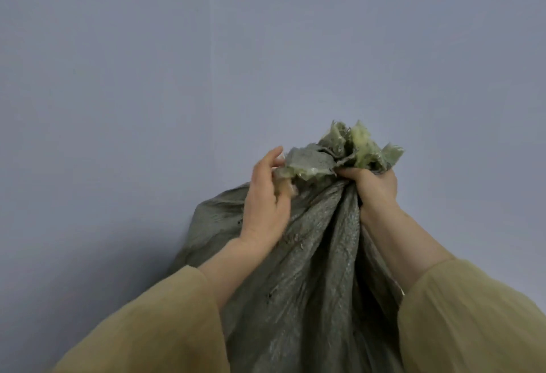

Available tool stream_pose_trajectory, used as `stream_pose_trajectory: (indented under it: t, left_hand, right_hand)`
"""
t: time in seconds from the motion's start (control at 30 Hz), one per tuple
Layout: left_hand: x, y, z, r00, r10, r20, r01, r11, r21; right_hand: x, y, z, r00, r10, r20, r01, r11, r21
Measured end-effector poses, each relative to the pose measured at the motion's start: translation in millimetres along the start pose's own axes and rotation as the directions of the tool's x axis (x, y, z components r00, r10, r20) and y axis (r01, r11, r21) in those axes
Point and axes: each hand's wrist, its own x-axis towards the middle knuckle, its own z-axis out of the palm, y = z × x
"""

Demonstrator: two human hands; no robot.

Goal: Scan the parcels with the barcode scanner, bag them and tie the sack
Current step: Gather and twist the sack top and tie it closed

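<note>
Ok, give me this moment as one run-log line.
stage: closing sack | right hand: grips gathered neck | left hand: at loose mouth flap, grip unclear | tie: none visible

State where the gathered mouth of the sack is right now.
The sack's mouth sits right of centre in the head view, bunched in the right hand, with the left hand holding its frayed left edge.
</note>
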Motion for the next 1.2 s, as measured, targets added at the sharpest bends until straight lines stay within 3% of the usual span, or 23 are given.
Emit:
stream_pose_trajectory:
  t: [0.07,0.1,0.13,0.17,0.2,0.23,0.27,0.33,0.37,0.47,0.5,0.67,0.73,0.8,0.9,1.07,1.13,1.2]
  left_hand:
    - [10.9,11.7,-18.9,0.988,-0.054,0.147,0.066,0.995,-0.072]
    - [14.9,15.3,-29.1,0.954,-0.086,0.286,0.12,0.987,-0.103]
    - [17.0,18.6,-39.6,0.872,-0.128,0.473,0.194,0.977,-0.093]
    - [17.1,21.0,-47.3,0.745,-0.175,0.643,0.258,0.965,-0.037]
    - [16.0,21.5,-52.3,0.623,-0.226,0.749,0.291,0.956,0.046]
    - [14.5,18.1,-54.0,0.56,-0.27,0.783,0.287,0.95,0.123]
    - [13.8,13.3,-51.8,0.581,-0.297,0.758,0.254,0.951,0.178]
    - [9.5,8.9,-44.2,0.71,-0.31,0.632,0.166,0.946,0.276]
    - [5.4,7.7,-39.7,0.734,-0.31,0.604,0.162,0.944,0.288]
    - [-10.5,14.2,-24.5,0.648,-0.345,0.679,0.235,0.938,0.253]
    - [-14.0,14.6,-19.4,0.646,-0.319,0.694,0.183,0.947,0.265]
    - [8.7,39.0,-30.9,0.835,-0.14,0.532,-0.117,0.9,0.42]
    - [31.9,50.4,-45.6,0.876,-0.041,0.48,-0.204,0.87,0.449]
    - [55.0,54.7,-57.4,0.896,-0.046,0.443,-0.176,0.878,0.446]
    - [72.7,51.2,-55.8,0.886,-0.146,0.439,0.029,0.965,0.261]
    - [79.1,34.3,-40.1,0.826,-0.115,0.551,-0.113,0.925,0.362]
    - [83.2,31.2,-38.4,0.843,-0.011,0.537,-0.286,0.837,0.467]
    - [82.7,35.0,-39.9,0.888,-0.002,0.46,-0.324,0.708,0.627]
  right_hand:
    - [0.1,-3.8,-7.7,0.999,0.022,0.03,-0.024,0.997,0.067]
    - [1.0,-4.8,-11.8,0.999,0.026,0.042,-0.029,0.996,0.09]
    - [2.2,-5.2,-15.8,0.998,0.03,0.054,-0.035,0.994,0.102]
    - [3.3,-5.0,-18.7,0.997,0.033,0.063,-0.039,0.994,0.103]
    - [4.7,-3.8,-20.9,0.997,0.035,0.07,-0.041,0.994,0.099]
    - [5.1,-3.0,-21.8,0.996,0.032,0.082,-0.04,0.995,0.095]
    - [6.1,-1.8,-22.6,0.996,0.028,0.09,-0.036,0.995,0.09]
    - [5.3,-1.4,-22.9,0.994,0.027,0.104,-0.036,0.996,0.087]
    - [5.2,-1.3,-23.3,0.993,0.032,0.11,-0.042,0.995,0.09]
    - [7.1,-0.5,-26.7,0.991,0.055,0.121,-0.065,0.994,0.086]
    - [8.7,-0.1,-27.7,0.99,0.061,0.126,-0.071,0.994,0.08]
    - [6.0,-6.3,-34.7,0.985,0.043,0.165,-0.057,0.995,0.08]
    - [3.2,-9.3,-37.8,0.977,0.012,0.213,-0.033,0.995,0.097]
    - [3.3,-8.9,-39.1,0.962,-0.011,0.271,-0.013,0.996,0.087]
    - [7.6,-5.9,-40.2,0.938,-0.023,0.347,0.024,1.0,0.002]
    - [9.7,-10.9,-45.6,0.823,0.001,0.568,0.104,0.983,-0.152]
    - [10.3,-14.5,-46.9,0.783,0.035,0.621,0.111,0.974,-0.196]
    - [9.0,-18.2,-46.8,0.758,0.058,0.65,0.119,0.967,-0.226]
